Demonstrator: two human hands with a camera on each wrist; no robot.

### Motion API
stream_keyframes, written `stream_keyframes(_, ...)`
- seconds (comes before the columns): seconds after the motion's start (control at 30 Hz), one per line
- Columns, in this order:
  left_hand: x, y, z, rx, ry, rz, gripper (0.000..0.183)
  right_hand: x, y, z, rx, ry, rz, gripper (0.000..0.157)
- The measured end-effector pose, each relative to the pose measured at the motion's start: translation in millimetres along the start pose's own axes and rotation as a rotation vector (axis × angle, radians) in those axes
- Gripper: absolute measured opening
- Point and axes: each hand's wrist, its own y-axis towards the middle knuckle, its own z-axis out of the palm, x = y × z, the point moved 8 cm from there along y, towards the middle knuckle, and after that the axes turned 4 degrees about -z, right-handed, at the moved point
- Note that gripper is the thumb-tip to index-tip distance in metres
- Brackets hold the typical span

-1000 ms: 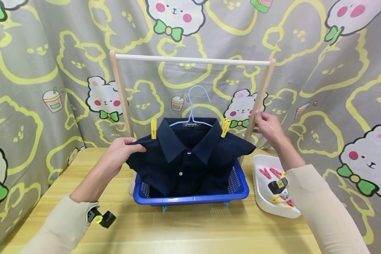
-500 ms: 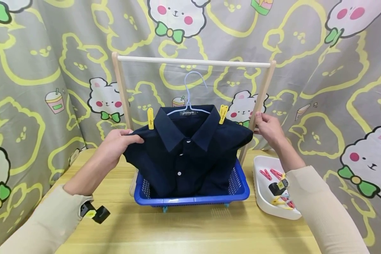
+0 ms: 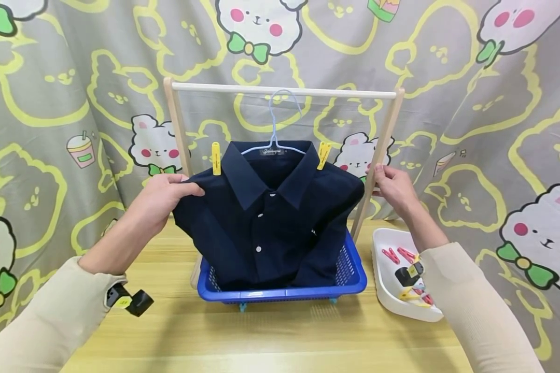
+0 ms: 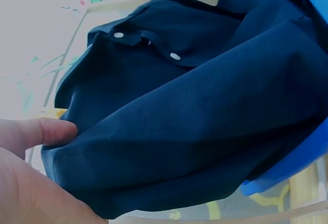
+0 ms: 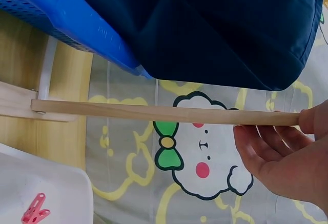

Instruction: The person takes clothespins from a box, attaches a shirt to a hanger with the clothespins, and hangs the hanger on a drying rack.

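Note:
A navy collared shirt [image 3: 280, 223] hangs on a pale blue wire hanger [image 3: 274, 116], with a yellow clothespin [image 3: 216, 158] on one shoulder and another yellow clothespin [image 3: 324, 155] on the other. My left hand [image 3: 161, 199] pinches the shirt's left shoulder edge, thumb in front; the left wrist view shows the thumb [image 4: 51, 130] on the cloth. My right hand [image 3: 394, 186] grips the right upright of the wooden rack [image 3: 382, 140]. The hanger's hook is just below or in front of the white rod [image 3: 242, 89]; I cannot tell if they touch. The shirt's lower part lies in the blue basket [image 3: 280, 295].
A white tray [image 3: 403, 310] with red and yellow clothespins stands right of the basket on the wooden table [image 3: 270, 342]. Behind the rack hangs a patterned grey curtain [image 3: 98, 83].
My left hand has raised the shirt and hanger out of the basket, slightly leftward, bringing the hook up to the rod. The right hand has stayed on the upright.

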Motion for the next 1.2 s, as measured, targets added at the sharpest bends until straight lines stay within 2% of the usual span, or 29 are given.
stream_keyframes(0.13, -6.1, 0.1, -3.9, -0.026, 0.034, 0.01, 0.039, 0, 0, -0.9, -0.007, 0.0, -0.007, 0.061)
stream_keyframes(0.23, -10.9, -0.1, -5.5, -0.037, 0.023, 0.014, 0.041, 0, 0, -1.7, -0.011, -0.001, -0.008, 0.062)
stream_keyframes(0.47, -19.4, 1.4, -12.4, -0.079, -0.008, 0.032, 0.024, 2, 0, -2.3, -0.011, -0.006, -0.016, 0.06)
stream_keyframes(0.63, -24.8, 2.6, -14.5, -0.083, -0.009, 0.033, 0.019, 2, 0, -1.8, -0.008, -0.005, -0.016, 0.061)
stream_keyframes(0.83, -35.9, 0.9, -17.2, -0.095, 0.018, 0.046, 0.02, 1, 0, -1.9, -0.012, -0.006, -0.021, 0.061)
stream_keyframes(1.0, -44.1, -1.0, -16.5, -0.086, 0.008, 0.063, 0.035, 1, 1, -1.4, -0.003, -0.005, -0.024, 0.061)
stream_keyframes(1.2, -52.3, -0.1, -17.7, -0.099, -0.041, 0.061, 0.015, 1, 1, -1.5, -0.014, -0.019, -0.029, 0.061)
